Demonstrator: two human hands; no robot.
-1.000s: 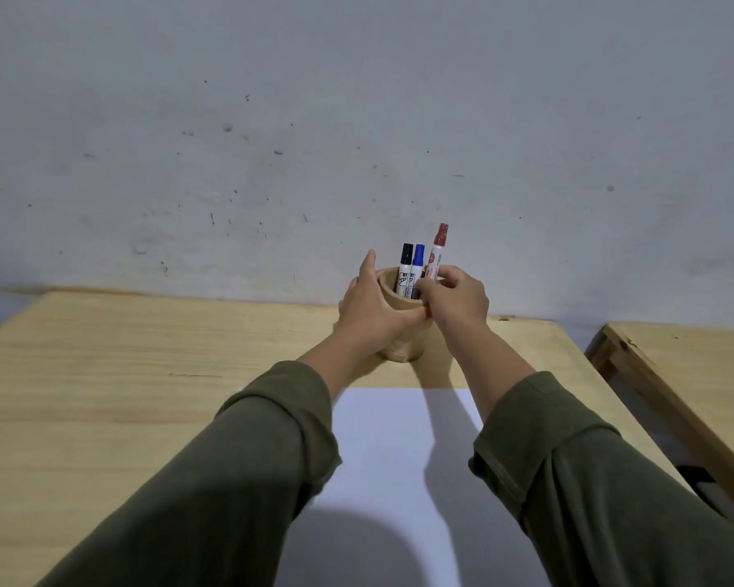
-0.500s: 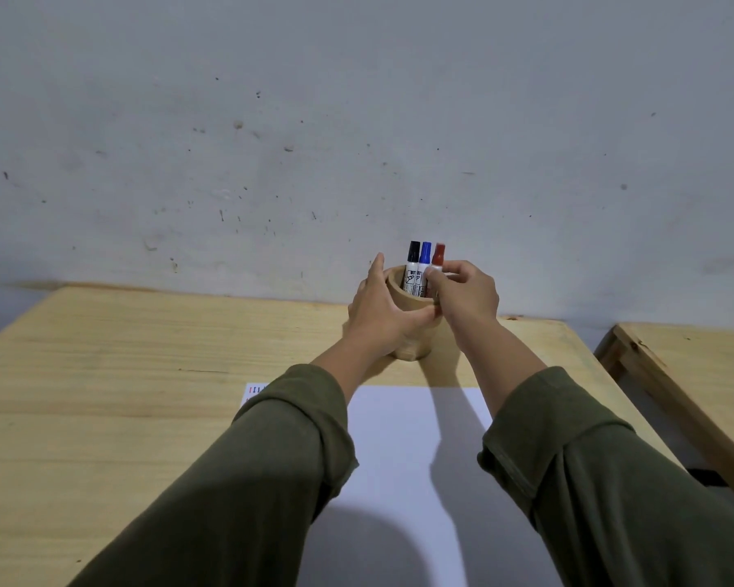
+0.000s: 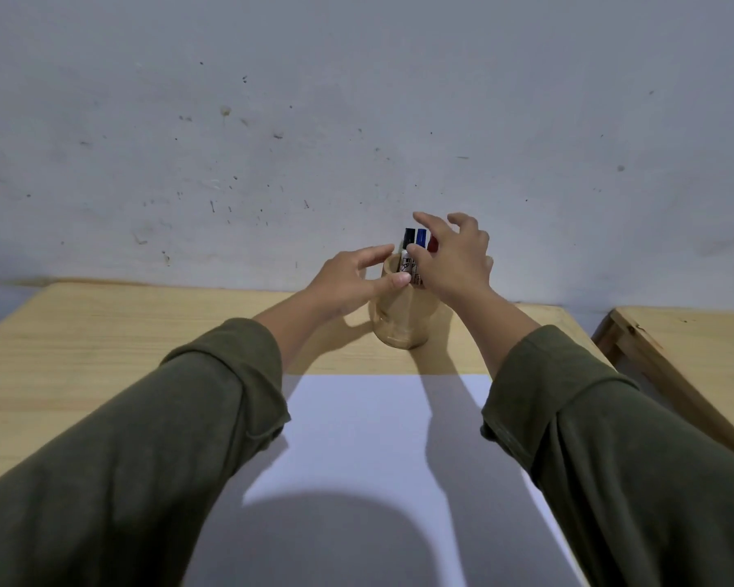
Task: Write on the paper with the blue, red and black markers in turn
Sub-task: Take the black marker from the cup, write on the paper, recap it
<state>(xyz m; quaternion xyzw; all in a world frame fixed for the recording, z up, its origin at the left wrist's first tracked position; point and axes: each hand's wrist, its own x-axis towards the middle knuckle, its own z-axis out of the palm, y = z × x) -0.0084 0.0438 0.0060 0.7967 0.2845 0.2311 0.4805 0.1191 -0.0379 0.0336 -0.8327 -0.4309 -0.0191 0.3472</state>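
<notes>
Three markers stand upright in a wooden cup (image 3: 399,324) on the table (image 3: 102,332): black marker (image 3: 408,238), blue marker (image 3: 420,237), red marker (image 3: 432,244). The left hand (image 3: 348,281) is spread beside the cup, gripping nothing; the right hand (image 3: 454,256), fingers apart, partly hides the red marker. The paper (image 3: 357,438) lies nearer, crossed by arm shadows.
</notes>
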